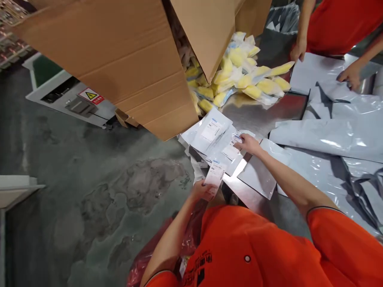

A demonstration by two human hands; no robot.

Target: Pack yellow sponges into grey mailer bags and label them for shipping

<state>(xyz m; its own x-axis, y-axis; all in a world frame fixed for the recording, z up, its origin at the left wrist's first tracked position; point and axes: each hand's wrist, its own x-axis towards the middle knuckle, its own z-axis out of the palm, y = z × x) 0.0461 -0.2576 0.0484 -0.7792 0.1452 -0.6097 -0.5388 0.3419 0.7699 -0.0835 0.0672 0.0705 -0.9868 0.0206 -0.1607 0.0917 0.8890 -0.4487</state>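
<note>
The left hand (203, 190) is closed on a slim labelled packet (214, 176), pinching its lower end and holding it up off the tabletop, out past the steel edge and above the floor. The right hand (247, 144) lies on the corner of a clear pouch (229, 151), its fingers (239, 139) spread across the label end. Whether they are clamped or only resting, I cannot tell.

That pouch lies on a loose pile of white pouches (208, 133) that overhangs the edge of the steel tabletop (254, 113). Beyond the pile are heaped yellow packs (248, 79), below a tilted cardboard box (104, 67). To the right lie slick gray plastic bags (329, 135), where a co-worker's hands (350, 75) are working.

The likeliest trouble seems to be at the edge. A loose pinch could drop the packet to the floor (89, 207), and pressure on the overhanging pile could tip pouches after it. The slippery bags could also slide into the pile, while a shift of the box could spill more yellow packs across the tabletop.
</note>
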